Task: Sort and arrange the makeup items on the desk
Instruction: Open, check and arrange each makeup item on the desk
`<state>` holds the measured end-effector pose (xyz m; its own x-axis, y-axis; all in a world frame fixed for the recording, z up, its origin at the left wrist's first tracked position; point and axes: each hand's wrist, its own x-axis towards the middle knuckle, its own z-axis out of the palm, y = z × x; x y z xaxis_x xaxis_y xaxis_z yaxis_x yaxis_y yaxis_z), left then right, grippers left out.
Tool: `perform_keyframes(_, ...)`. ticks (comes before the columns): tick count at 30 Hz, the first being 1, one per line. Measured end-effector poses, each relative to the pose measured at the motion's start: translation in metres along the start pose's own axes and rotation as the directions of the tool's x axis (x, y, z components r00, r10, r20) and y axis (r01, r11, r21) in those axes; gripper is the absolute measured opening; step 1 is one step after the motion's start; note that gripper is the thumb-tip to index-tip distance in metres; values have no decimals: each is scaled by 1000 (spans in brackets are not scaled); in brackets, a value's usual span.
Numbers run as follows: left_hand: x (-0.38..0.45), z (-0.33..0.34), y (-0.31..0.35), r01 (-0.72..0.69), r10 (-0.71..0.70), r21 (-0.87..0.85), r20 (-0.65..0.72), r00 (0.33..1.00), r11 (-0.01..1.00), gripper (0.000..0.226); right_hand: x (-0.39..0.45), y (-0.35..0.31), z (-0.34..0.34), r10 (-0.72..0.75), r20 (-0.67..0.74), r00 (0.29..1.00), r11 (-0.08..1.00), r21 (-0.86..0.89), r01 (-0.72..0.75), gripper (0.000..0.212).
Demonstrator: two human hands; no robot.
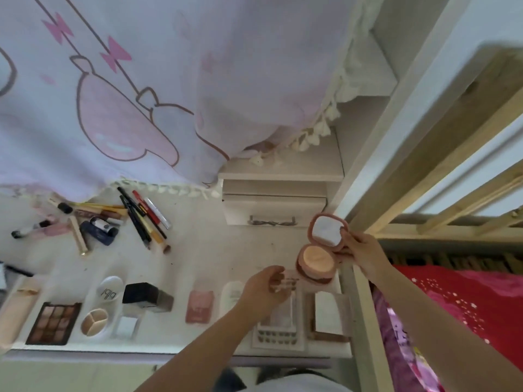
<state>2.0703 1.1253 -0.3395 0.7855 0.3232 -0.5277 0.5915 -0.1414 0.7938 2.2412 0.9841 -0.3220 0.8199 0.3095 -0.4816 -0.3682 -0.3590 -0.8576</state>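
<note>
Two hands were over the right end of the white desk point(215, 256). The right hand point(360, 251) gripped an open pink powder compact point(321, 250) by its hinge side, holding it above the desk's right edge, mirror lid tilted up and the peach powder pan facing the camera. The left hand point(264, 288) hovered just beside the compact with fingers loosely spread, holding nothing, above a clear case point(278, 312). Along the near edge lay an eyeshadow palette point(53, 319), a round three-part compact point(94, 321), a black box point(141, 294) and a pink sachet point(199, 306). Farther back on the left, pencils and tubes point(141, 219) were heaped under a pink-printed curtain point(127, 89).
</note>
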Motion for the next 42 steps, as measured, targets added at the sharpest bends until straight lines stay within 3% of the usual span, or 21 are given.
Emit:
perform_keyframes(2,0,4,-1,-15,24,215,-35,999,977,49,14,2,-8,-38,-27,999,991,-127,35,17)
perform_keyframes(5,1,6,-7,-7,33,407,-58,998,913,49,26,5,-7,-70,21,997,931,-357,73,21)
perform_keyframes(9,0,2,-12,-13,70,520,-91,993,854,46,38,12,-1,-27,36,999,923,-382,39,34)
perform_keyframes(15,1,-2,-19,-8,81,546,-109,991,838,39,52,28,10,-50,-31,998,921,-388,34,32)
perform_keyframes(20,-2,-4,-21,-42,122,526,-117,986,849,36,50,29,22,-104,-83,991,860,-508,48,41)
perform_keyframes(26,-3,-8,-25,-63,148,501,-132,980,863,34,29,36,20,-96,-145,985,874,-486,14,27)
perform_keyframes(29,-4,-9,-28,-93,165,514,-97,981,853,35,-6,54,4,-271,7,963,695,-690,201,19)
perform_keyframes(31,-6,-10,-27,-125,185,523,-63,981,843,35,-31,71,-7,-441,256,860,440,-774,455,27)
perform_keyframes(34,-9,-13,-25,-180,222,521,-19,975,834,35,-57,95,-18,-329,557,762,91,-785,613,61)
perform_keyframes(36,-11,-15,-23,-221,251,518,13,968,826,34,-69,93,-14,-230,564,793,-43,-820,571,79)
perform_keyframes(39,-16,-22,-22,-260,266,518,64,962,815,33,-77,92,-10,-167,483,859,86,-861,501,89)
perform_keyframes(42,-18,-29,-21,-298,273,520,127,954,800,34,-87,88,-6,-270,434,860,261,-826,499,76)
